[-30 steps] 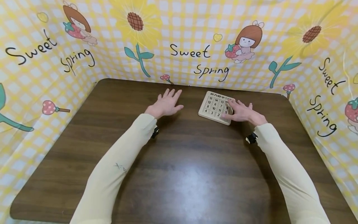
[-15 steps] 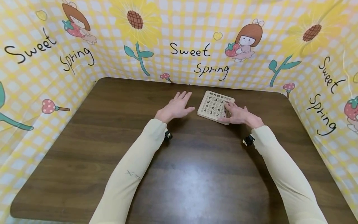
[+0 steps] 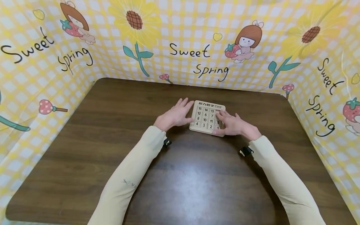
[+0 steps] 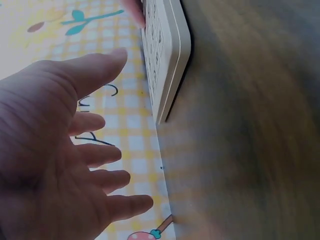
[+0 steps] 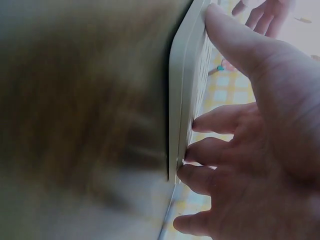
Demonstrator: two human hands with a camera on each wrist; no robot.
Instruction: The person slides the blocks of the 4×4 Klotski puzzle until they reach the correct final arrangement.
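A square wooden number board (image 3: pixel 207 118) with tiles in four-wide rows lies on the brown table between both hands. My left hand (image 3: pixel 175 115) is at its left edge, fingers spread and straight; in the left wrist view the left hand (image 4: pixel 75 150) shows a gap to the board (image 4: pixel 172 55). My right hand (image 3: pixel 232 122) rests on the board's right side, thumb near the lower corner and fingertips near the upper right tiles. The right wrist view shows the right hand (image 5: pixel 260 115) with thumb and fingertips touching the board (image 5: pixel 182 90), hiding a few tiles.
The brown wooden table (image 3: pixel 84 140) extends around the board. Behind it and at both sides hangs a yellow checked cloth (image 3: pixel 185 28) with printed flowers, figures and lettering. A black strap device (image 3: pixel 246 151) sits at the right wrist, another (image 3: pixel 167 142) at the left.
The board has slid left and toward the table's front under my right hand, turning slightly. My left hand moved right, up close to the board's left edge.
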